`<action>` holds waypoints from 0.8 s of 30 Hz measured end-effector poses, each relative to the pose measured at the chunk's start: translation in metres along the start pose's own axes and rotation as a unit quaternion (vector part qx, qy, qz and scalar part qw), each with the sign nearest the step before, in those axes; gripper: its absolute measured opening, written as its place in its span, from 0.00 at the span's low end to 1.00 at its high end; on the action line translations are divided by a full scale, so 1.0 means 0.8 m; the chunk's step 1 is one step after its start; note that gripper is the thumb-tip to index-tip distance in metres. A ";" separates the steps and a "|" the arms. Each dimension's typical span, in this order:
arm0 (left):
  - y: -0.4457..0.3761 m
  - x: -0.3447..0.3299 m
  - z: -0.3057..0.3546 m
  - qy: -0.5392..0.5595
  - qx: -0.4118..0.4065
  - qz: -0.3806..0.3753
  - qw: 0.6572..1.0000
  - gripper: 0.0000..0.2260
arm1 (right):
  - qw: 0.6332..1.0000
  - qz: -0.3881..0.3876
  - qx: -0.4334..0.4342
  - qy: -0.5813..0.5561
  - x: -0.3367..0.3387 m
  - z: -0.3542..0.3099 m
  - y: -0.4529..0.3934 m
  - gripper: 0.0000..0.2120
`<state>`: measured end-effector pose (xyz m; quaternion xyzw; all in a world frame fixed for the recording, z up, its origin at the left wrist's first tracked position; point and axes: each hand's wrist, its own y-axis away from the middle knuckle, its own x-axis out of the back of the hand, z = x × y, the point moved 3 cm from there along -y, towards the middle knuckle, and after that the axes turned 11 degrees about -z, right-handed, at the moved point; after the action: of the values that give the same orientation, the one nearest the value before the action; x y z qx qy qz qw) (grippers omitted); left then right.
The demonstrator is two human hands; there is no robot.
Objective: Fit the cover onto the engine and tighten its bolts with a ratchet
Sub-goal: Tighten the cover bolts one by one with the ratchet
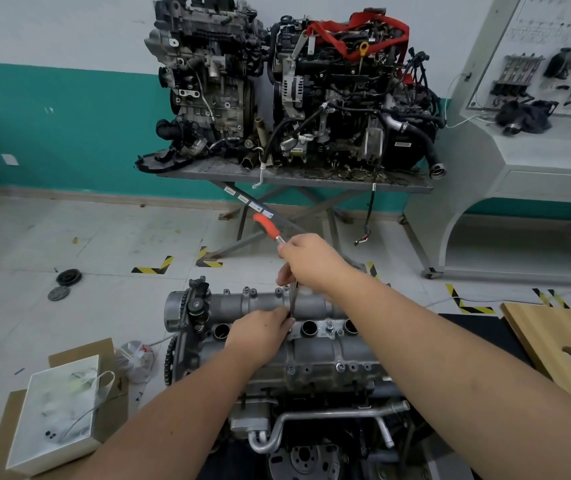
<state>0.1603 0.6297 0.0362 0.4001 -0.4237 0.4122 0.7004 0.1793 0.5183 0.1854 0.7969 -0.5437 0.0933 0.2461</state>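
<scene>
We see both of our bare hands working over the grey camshaft cover (pixel 298 303), which sits on top of the engine (pixel 312 368) directly below us, its row of round spark-plug wells facing up. Our right hand (pixel 308 261) hovers above the far edge of the cover with its fingers curled around the ratchet (pixel 279 237); the orange handle sticks out up and to the left of the fist, away from the cover, while a thin dark extension drops from under the hand toward the middle of the cover. Our left hand (pixel 260 329) rests on the cover just left of the second plug well, its fingers bent and gathered at the lower end of that extension, seemingly pinching it near the socket, though the fingertips hide the exact contact. A few bolts (pixel 248 290) stand up along the far rim of the cover, left of the right hand. To the left of the engine, on the tiled floor, lies a white box (pixel 55 420) on flattened cardboard, and further up-left of the cover lie two dark round discs (pixel 68 277). Right of the engine is a light wooden board (pixel 561 341) with a hole in it. Beyond the cover, against the teal-and-white wall, two other engines (pixel 277 81) stand on a metal table (pixel 294 176).
</scene>
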 end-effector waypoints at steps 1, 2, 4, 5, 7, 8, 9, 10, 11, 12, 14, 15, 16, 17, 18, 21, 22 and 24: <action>-0.001 0.000 0.000 0.000 0.003 0.002 1.000 0.15 | 0.988 -0.026 -0.020 -0.150 -0.006 0.007 -0.001 0.08; -0.001 0.000 0.000 0.000 0.003 0.001 1.000 0.14 | 0.958 -0.042 -0.023 -0.281 -0.013 0.013 -0.001 0.06; -0.001 0.000 0.001 0.002 0.003 -0.009 1.000 0.15 | 0.877 -0.019 0.006 -0.481 -0.023 0.026 -0.002 0.06; -0.001 0.000 0.001 0.005 0.007 -0.014 1.000 0.15 | 0.838 0.009 0.030 -0.545 -0.025 0.033 -0.004 0.07; -0.001 0.000 0.000 0.011 0.014 -0.015 1.000 0.15 | 0.823 0.066 0.075 -0.559 -0.031 0.042 -0.004 0.06; -0.002 0.001 -0.001 0.012 0.016 -0.013 1.000 0.15 | 0.859 0.094 0.092 -0.495 -0.033 0.044 -0.002 0.06; -0.002 0.001 -0.002 0.017 0.015 -0.007 1.000 0.15 | 0.905 0.121 0.108 -0.394 -0.035 0.046 0.001 0.07; -0.003 0.000 -0.002 0.019 0.015 -0.005 1.000 0.15 | 0.938 0.153 0.139 -0.278 -0.036 0.047 0.005 0.09; -0.003 -0.001 -0.003 0.015 0.011 -0.007 1.000 0.15 | 0.949 0.190 0.193 -0.162 -0.036 0.047 0.009 0.10; -0.003 -0.003 -0.004 0.010 0.005 -0.009 1.000 0.16 | 0.937 0.233 0.257 -0.035 -0.035 0.046 0.013 0.11; -0.003 -0.005 -0.006 0.036 0.005 -0.005 0.999 0.17 | 0.869 0.286 0.338 0.221 -0.033 0.043 0.012 0.10; -0.001 -0.004 -0.007 0.070 0.012 0.001 0.997 0.18 | 0.841 0.287 0.342 0.306 -0.031 0.042 0.010 0.12; -0.001 -0.003 -0.008 0.080 0.014 0.009 0.997 0.18 | 0.827 0.274 0.333 0.360 -0.028 0.041 0.007 0.14; -0.001 -0.001 -0.006 0.060 0.007 0.015 0.998 0.17 | 0.822 0.255 0.318 0.399 -0.026 0.038 0.006 0.15; -0.001 0.001 -0.004 0.028 0.003 0.013 1.000 0.15 | 0.816 0.239 0.301 0.433 -0.023 0.035 0.007 0.14; -0.002 0.002 0.000 0.001 0.008 0.001 1.000 0.15 | 0.799 0.224 0.253 0.498 -0.016 0.030 0.009 0.11; -0.003 0.002 0.001 0.001 0.008 -0.001 1.000 0.15 | 0.803 0.211 0.230 0.507 -0.016 0.028 0.010 0.14; -0.002 0.003 0.002 0.004 0.006 -0.007 1.000 0.15 | 0.814 0.179 0.195 0.517 -0.016 0.027 0.008 0.21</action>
<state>0.1621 0.6285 0.0387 0.4057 -0.4155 0.4112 0.7027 0.1661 0.5162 0.1633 0.5512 -0.4402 0.6378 0.3091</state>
